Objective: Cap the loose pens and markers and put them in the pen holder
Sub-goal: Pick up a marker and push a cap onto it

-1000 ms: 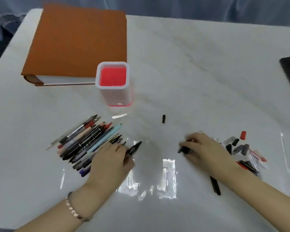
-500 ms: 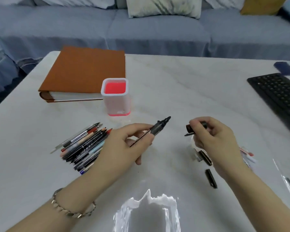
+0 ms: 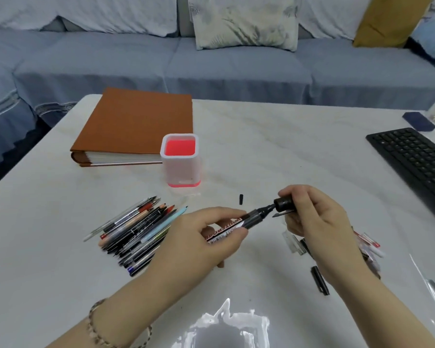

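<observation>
My left hand (image 3: pixel 206 239) grips a black marker (image 3: pixel 239 223) with red lettering, its bare tip pointing right. My right hand (image 3: pixel 314 219) holds the marker's black cap (image 3: pixel 284 204) right at that tip, the tip just entering it. A white pen holder (image 3: pixel 181 160) with a red inside stands upright behind my hands. A heap of several uncapped pens (image 3: pixel 136 232) lies left of my left hand. Loose caps (image 3: pixel 367 243) lie under and right of my right hand, with a black cap (image 3: pixel 320 280) nearer me and a small black one (image 3: pixel 241 199) in the middle.
An orange-brown book (image 3: pixel 136 126) lies behind the holder on the white marble table (image 3: pixel 286 146). A black keyboard (image 3: pixel 417 162) sits at the right edge. A clear plastic sleeve (image 3: pixel 432 285) lies at the far right. A blue sofa stands beyond the table.
My hands have come together: the marker's tip and the cap, apart half a second ago, now meet. A second ago both hands were down on the table picking these up.
</observation>
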The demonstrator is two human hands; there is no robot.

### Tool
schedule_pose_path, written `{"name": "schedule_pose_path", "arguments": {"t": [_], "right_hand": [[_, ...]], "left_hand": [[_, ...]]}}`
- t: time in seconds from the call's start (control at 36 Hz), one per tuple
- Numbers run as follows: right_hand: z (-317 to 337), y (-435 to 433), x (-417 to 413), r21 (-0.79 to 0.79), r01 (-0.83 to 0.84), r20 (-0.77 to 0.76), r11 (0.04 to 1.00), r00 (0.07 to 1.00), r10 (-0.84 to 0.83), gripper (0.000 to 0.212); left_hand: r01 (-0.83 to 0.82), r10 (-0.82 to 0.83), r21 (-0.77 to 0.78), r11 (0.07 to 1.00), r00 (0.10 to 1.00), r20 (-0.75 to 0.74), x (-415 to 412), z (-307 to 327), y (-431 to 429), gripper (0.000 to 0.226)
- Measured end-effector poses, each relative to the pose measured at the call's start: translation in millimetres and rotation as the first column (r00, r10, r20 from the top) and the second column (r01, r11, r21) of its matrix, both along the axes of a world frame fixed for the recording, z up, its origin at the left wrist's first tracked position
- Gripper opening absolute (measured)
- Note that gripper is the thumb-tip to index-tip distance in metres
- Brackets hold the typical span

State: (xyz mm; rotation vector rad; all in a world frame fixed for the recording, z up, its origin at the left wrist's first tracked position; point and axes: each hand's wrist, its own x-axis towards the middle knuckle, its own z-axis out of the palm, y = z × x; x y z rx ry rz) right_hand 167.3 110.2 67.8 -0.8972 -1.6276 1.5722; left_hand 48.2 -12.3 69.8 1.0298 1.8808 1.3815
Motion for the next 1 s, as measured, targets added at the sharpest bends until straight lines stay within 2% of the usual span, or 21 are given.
{"name": "schedule_pose_path", "arguments": {"t": [0.14, 0.25, 0.36, 0.42, 0.47, 0.53, 0.61, 0.67, 0.69, 0.78, 0.86, 0.92, 1.0], "right_hand": [[-9, 6, -8, 0.065, -0.050, 0.039, 0.997, 0.998, 0.048, 0.034], [-14, 5, -12, 0.119, -0.099, 0.093, 0.988, 0.992, 0.088, 0.029], [-18, 1, -13, 0.107, -0.132, 0.125, 0.985, 0.985, 0.118, 0.031], [-20, -1, -13, 0.080, -0.138, 0.148, 0.987, 0.981, 0.125, 0.037], [-24, -5, -13, 0.063, -0.112, 0.166, 0.992, 0.981, 0.100, 0.040], [-29, -10, -13, 0.032, -0.043, 0.136, 0.999, 0.990, 0.039, 0.040], [-33, -14, -11, 0.017, 0.031, 0.062, 0.999, 0.998, -0.032, 0.040], [-33, -14, -8, 0.034, 0.022, 0.049, 0.999, 0.999, -0.023, 0.035], [-34, -13, -6, 0.045, 0.016, 0.045, 0.999, 0.999, -0.018, 0.034], [-37, -8, -2, 0.089, -0.004, 0.035, 0.996, 0.999, 0.001, 0.032], [-43, -5, -1, 0.130, -0.055, 0.070, 0.990, 0.996, 0.046, 0.031], [-50, -4, -1, 0.108, -0.090, 0.122, 0.990, 0.990, 0.077, 0.028], [-65, -7, -3, -0.051, -0.145, 0.142, 0.988, 0.978, 0.151, 0.016]], "left_hand": [[-0.019, 0.019, 0.002, 1.000, 1.000, 0.005, -6, -5, 3, 0.021], [-0.031, 0.031, 0.000, 1.000, 0.999, -0.007, -9, -9, 4, 0.021], [-0.021, 0.021, 0.011, 1.000, 0.996, -0.083, -11, -19, 4, 0.017], [0.008, -0.002, 0.042, 0.999, 0.991, -0.134, -11, -26, 5, 0.023], [0.051, -0.027, 0.092, 0.994, 0.969, -0.247, -9, -34, 7, 0.026], [0.056, -0.017, 0.124, 0.991, 0.956, -0.294, -4, -41, 9, 0.025], [0.038, -0.010, 0.148, 0.988, 0.983, -0.182, 5, -44, 10, 0.022], [0.006, -0.007, 0.117, 0.993, 1.000, 0.011, 9, -39, 12, 0.013], [-0.009, -0.001, 0.087, 0.996, 0.993, 0.119, 9, -36, 14, 0.016], [0.050, -0.041, -0.012, 0.999, 0.919, 0.392, 6, -30, 21, 0.015], [0.153, -0.057, -0.102, 0.983, 0.782, 0.621, 1, -32, 22, 0.015], [0.176, -0.031, -0.152, 0.973, 0.747, 0.665, 1, -36, 19, 0.017], [0.133, -0.010, -0.173, 0.976, 0.821, 0.571, 0, -45, 13, 0.011]]}}
